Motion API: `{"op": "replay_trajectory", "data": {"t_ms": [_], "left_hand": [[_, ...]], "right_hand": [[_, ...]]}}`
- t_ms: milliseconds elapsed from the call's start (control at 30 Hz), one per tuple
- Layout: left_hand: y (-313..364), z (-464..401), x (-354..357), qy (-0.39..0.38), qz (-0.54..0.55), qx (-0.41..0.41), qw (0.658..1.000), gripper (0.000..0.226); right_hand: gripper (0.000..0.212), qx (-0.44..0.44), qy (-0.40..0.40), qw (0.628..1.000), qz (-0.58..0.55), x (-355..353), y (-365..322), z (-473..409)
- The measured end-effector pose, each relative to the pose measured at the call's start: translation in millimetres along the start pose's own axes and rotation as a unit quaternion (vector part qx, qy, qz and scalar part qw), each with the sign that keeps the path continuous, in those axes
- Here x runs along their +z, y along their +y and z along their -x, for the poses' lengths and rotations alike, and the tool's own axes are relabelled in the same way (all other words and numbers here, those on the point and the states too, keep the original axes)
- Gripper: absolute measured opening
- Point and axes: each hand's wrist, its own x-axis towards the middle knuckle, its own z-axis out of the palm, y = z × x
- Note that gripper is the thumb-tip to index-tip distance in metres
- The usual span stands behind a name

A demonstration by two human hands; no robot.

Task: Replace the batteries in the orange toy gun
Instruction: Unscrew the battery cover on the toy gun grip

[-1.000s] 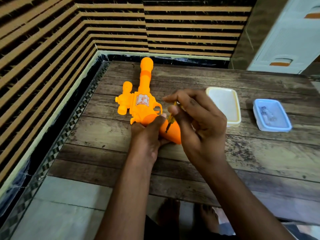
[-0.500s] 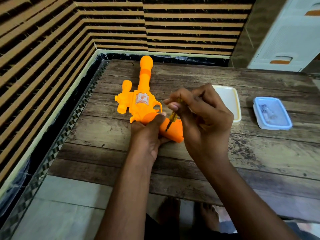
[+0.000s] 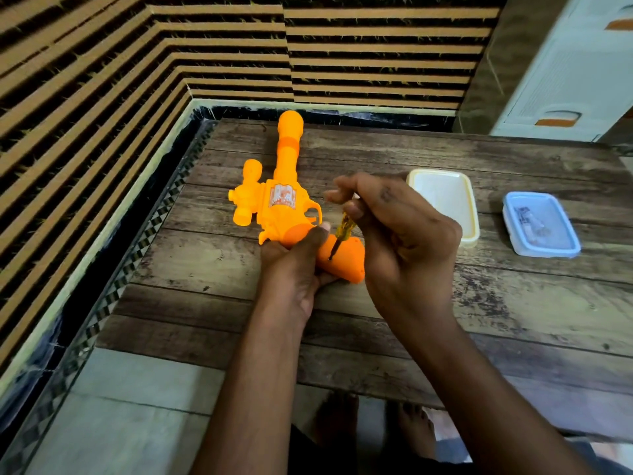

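The orange toy gun [image 3: 279, 204] lies on the wooden table [image 3: 513, 303] with its barrel pointing away from me. My left hand [image 3: 298, 265] grips the gun at the base of its handle, thumb on top. My right hand [image 3: 394, 234] pinches a small yellow-handled screwdriver [image 3: 342, 231], whose tip stands on the side of the gun's handle. The screw itself is too small to make out.
A white lidded box [image 3: 445, 204] sits right of my right hand. Farther right is a blue lidded box [image 3: 539, 224] with small items inside. A striped wall corner borders the table at the left and back. A white cabinet stands at the far right.
My right hand's fingers have shifted around the screwdriver handle, as in turning it. The tip stays on the gun's handle. My left hand and the gun have held still.
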Motion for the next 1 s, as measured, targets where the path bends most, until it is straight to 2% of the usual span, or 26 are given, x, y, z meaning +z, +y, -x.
{"op": "replay_trajectory", "data": {"t_ms": [133,267,333,467,567,700,833,1000], "left_hand": [[0.2,-0.8,-0.1,0.006,-0.013,-0.005,1.0,0.027],[0.6,-1.2,-0.1,0.003,-0.007,-0.007,1.0,0.016],[0.0,-0.8,-1.0,0.004,-0.003,-0.007,1.0,0.018],[0.1,-0.3,0.6,0.007,-0.003,-0.007,1.0,0.028],[1.3,1.3,1.2,0.006,-0.009,-0.006,1.0,0.023],[0.8,0.8,0.4,0.014,-0.009,-0.004,1.0,0.028],[1.6,1.9,1.0,0.002,-0.01,-0.003,1.0,0.027],[0.1,0.0,-0.2,-0.013,-0.024,0.003,1.0,0.013]], "right_hand": [[0.016,0.008,0.001,1.0,-0.026,0.9,-1.0,0.8],[0.022,-0.013,0.012,1.0,-0.004,2.8,1.1,0.3],[0.027,-0.01,0.001,1.0,0.001,0.7,2.3,-0.2],[0.017,0.008,-0.007,0.999,-0.034,1.0,1.7,0.3],[0.016,0.013,0.015,0.999,-0.043,3.8,1.9,0.0],[0.021,0.018,0.001,0.999,-0.034,0.4,2.3,-1.0],[0.02,0.014,-0.024,0.999,-0.038,-1.0,-0.3,0.0],[0.015,-0.028,0.01,1.0,0.011,5.6,-1.5,1.8]]}}
